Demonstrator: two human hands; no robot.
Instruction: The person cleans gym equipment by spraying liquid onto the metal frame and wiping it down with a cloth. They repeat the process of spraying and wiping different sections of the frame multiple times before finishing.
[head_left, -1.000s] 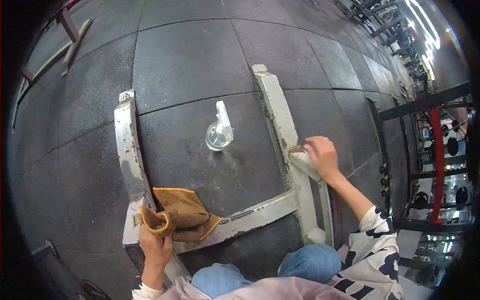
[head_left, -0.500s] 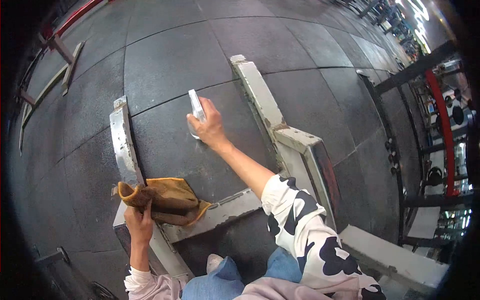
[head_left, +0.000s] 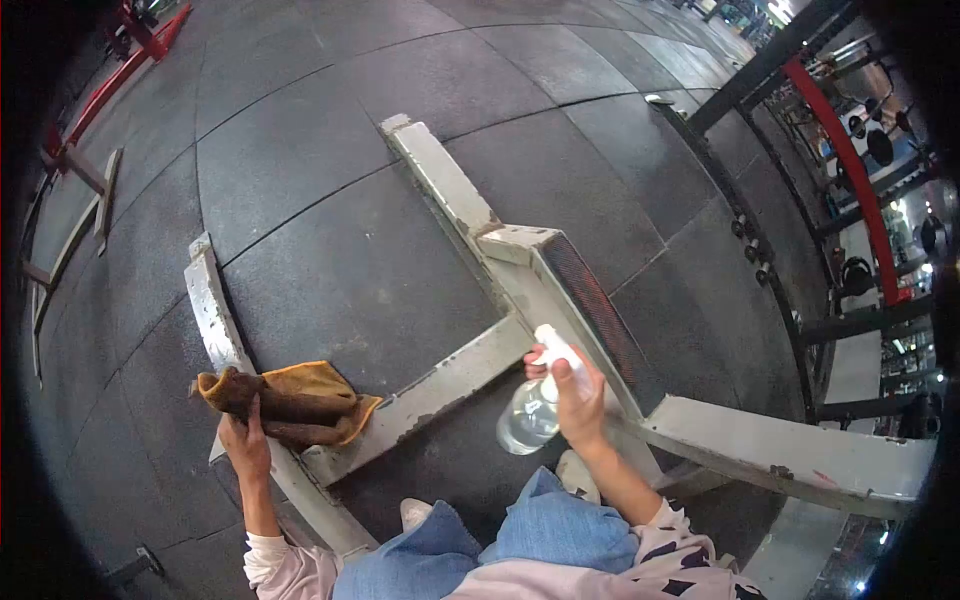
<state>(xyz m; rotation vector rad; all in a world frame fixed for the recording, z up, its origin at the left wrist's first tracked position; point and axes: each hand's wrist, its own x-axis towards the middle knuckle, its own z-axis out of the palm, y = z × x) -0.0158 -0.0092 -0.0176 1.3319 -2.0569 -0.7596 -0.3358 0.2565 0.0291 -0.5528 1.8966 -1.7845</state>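
My left hand (head_left: 243,440) grips a brown cloth (head_left: 310,400) with yellow edging. The cloth is bunched over the left side of a worn white metal frame (head_left: 440,385), and part of it hangs over the crossbar. In my right hand (head_left: 578,395) is a clear spray bottle (head_left: 530,415) with a white spray head, its fingers wrapped around the neck. The bottle is tilted above the floor, near the right side of the frame, and clear liquid shows inside. Chipped paint marks the frame's bars.
Dark rubber floor tiles (head_left: 330,260) lie under the frame. A mesh-sided upright part (head_left: 590,310) and a wide white beam (head_left: 780,450) stand at my right. Farther right is a rack with a red post (head_left: 850,170). Another red-ended frame (head_left: 100,95) stands at the far left.
My right hand has drawn back toward my body and right, turning so the spray bottle now shows fully. My left hand still holds the cloth on the frame. The view has shifted.
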